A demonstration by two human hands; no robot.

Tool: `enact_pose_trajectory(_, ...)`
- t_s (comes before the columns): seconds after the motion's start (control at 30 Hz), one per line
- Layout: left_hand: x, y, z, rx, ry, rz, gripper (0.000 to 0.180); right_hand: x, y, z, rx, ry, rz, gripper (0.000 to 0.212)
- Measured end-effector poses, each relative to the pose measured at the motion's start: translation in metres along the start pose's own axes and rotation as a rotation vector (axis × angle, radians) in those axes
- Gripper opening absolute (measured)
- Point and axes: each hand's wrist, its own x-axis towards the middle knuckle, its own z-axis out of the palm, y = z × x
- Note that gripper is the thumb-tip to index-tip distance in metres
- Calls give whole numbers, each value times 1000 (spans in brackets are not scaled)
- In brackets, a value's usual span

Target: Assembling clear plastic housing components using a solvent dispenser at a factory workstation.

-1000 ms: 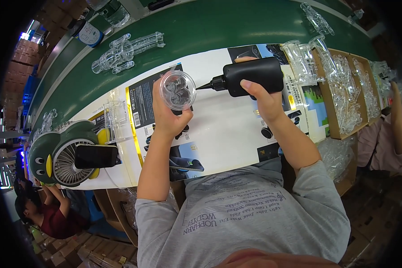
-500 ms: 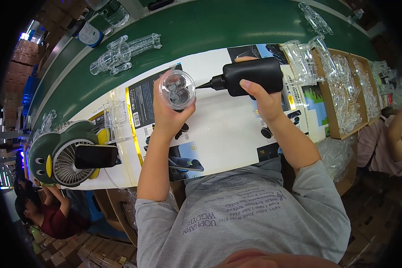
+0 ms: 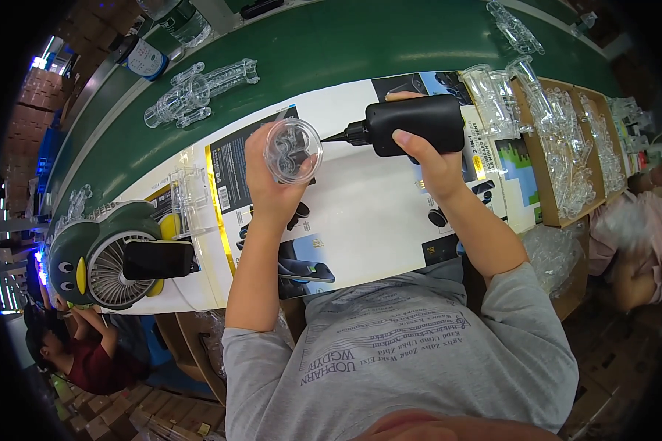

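A clear plastic cylinder (image 3: 293, 151) with a round open rim and rounded shapes inside it is in my left hand (image 3: 265, 176), the fingers wrapped around its side. My right hand (image 3: 438, 165) grips a black squeeze bottle (image 3: 415, 125) lying sideways. The bottle's thin pointed nozzle aims left, its tip at the right side of the cylinder's rim; whether they touch I cannot tell. Both hands are held above the white printed sheet (image 3: 375, 220) on the table.
A clear plastic assembly (image 3: 191, 94) lies on the green tabletop (image 3: 331, 48) at the far left. Clear parts (image 3: 493, 103) stand beside a cardboard box (image 3: 555, 213) of similar pieces at right. A penguin-shaped fan (image 3: 114, 268) and a phone (image 3: 158, 259) are at left. People sit on both sides.
My left hand has shifted slightly left and turned the cylinder, so the shapes inside look different. The bottle has barely moved. The person at right has changed posture.
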Motion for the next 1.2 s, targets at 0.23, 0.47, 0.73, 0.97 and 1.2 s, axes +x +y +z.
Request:
enact_pose_trajectory(0.23,-1,4,0,15,27,-17,50,0,0,0,7,30,-1,38)
enact_pose_trajectory(0.47,-1,3,-1,-7,25,-13,50,0,-1,0,-4,25,-3,38)
enact_pose_trajectory(0.73,-6,-3,-1,-51,23,-85,46,1,-1,0,5,22,-3,38)
enact_pose_trajectory(0.97,-3,1,1,-93,56,-116,44,0,3,-1,-6,-22,-74,35)
enact_pose_trajectory(1.2,-2,-1,-3,-32,35,-46,45,0,0,-2,0,-23,10,39)
